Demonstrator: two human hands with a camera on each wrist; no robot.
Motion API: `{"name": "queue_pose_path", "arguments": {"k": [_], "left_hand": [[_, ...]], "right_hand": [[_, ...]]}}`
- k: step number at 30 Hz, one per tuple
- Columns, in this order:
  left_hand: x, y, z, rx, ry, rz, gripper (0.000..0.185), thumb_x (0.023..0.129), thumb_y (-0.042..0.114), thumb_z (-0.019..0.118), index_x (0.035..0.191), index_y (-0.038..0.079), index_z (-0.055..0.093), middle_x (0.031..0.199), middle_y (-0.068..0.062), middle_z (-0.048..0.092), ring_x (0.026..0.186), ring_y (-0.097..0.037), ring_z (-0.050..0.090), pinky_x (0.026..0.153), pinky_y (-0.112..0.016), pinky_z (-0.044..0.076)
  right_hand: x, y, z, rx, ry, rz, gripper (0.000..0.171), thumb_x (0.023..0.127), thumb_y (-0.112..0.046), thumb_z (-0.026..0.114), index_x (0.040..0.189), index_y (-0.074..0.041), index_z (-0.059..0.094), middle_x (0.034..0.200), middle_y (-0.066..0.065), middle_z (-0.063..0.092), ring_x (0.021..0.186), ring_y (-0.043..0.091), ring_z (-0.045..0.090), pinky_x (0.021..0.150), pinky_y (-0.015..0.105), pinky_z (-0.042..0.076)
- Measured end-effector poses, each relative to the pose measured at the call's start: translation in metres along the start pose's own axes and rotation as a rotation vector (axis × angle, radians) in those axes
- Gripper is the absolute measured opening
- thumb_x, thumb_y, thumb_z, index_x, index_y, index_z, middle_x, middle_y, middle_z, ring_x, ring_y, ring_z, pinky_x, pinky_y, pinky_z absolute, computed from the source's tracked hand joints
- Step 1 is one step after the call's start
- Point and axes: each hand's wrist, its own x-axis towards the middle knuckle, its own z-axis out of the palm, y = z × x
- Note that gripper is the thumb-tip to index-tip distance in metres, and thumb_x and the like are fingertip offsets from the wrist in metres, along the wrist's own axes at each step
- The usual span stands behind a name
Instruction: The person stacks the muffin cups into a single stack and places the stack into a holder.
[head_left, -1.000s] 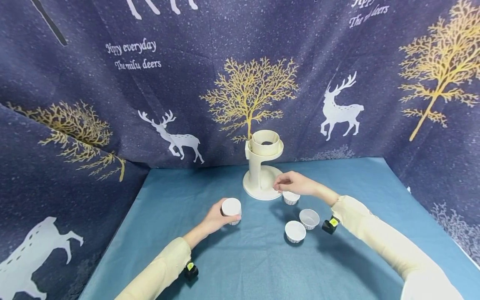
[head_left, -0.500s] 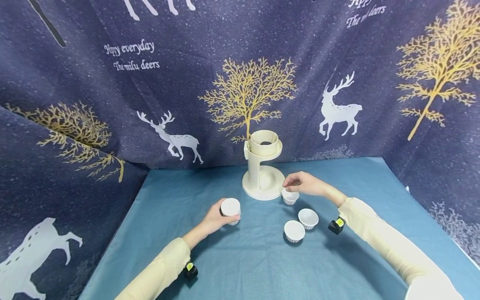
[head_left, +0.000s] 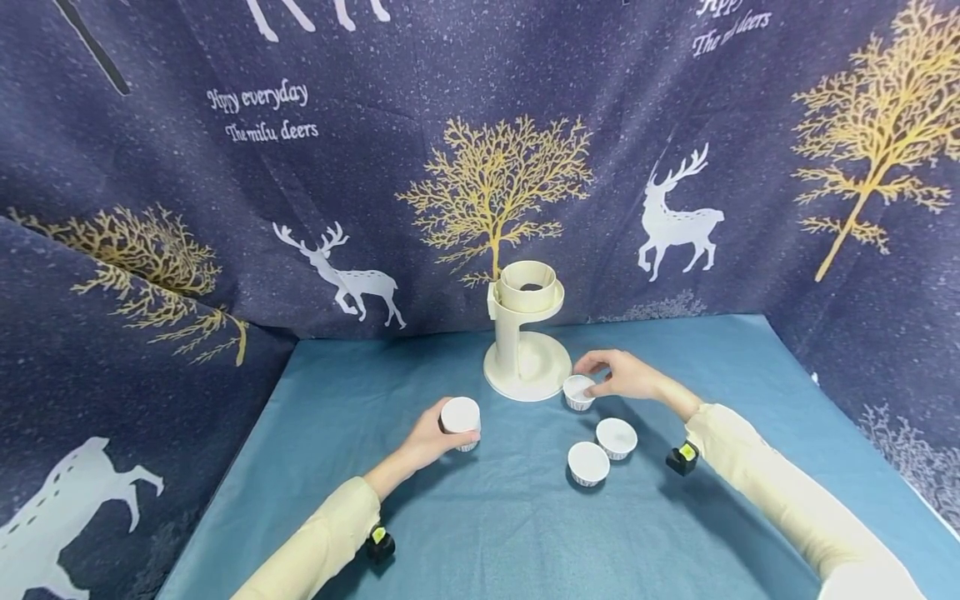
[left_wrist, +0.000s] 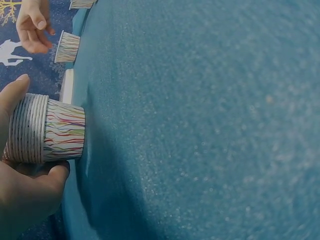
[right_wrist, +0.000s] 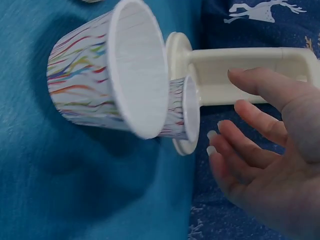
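Your left hand [head_left: 435, 433] gripped a stack of paper cups [head_left: 461, 419], thumb and fingers curled round it, base on the counter [head_left: 495, 517], front-left of the white cup stand [head_left: 525, 342]. Your right hand [head_left: 626, 375] was open, fingers relaxed, beside a single cup [head_left: 578, 392] standing next to the stand's base; contact w/ its rim could not be confirmed. Two more cups [head_left: 602, 450] stood nearby.

Risk, est.: these cups look light, so a sideways brush from the open fingers could tip or slide the single cup. Squeezing the stack too hard could crush its rims.
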Motion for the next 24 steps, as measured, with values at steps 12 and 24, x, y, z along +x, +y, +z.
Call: {"name": "queue_pose_path", "arguments": {"k": [12,24], "left_hand": [[0.000,-0.001,0.001,-0.006,0.001,0.006,0.066,0.075,0.027,0.084,0.130,0.008,0.055,0.121,-0.012,0.062,0.111,-0.027,0.058,0.093,-0.047,0.047],[0.000,-0.001,0.001,-0.005,0.003,0.000,0.066,0.075,0.027,0.084,0.130,0.008,0.055,0.121,-0.011,0.062,0.111,-0.026,0.058,0.092,-0.046,0.047]], "right_hand": [[0.000,0.014,0.007,-0.004,0.003,0.045,0.076,0.078,-0.025,0.080,0.140,-0.001,0.044,0.128,0.026,0.055,0.117,0.040,0.055,0.087,0.041,0.052],[0.004,0.020,0.015,-0.050,0.002,0.063,0.075,0.077,-0.025,0.080,0.138,0.002,0.047,0.124,0.020,0.061,0.113,0.036,0.058,0.089,0.043,0.052]]}}
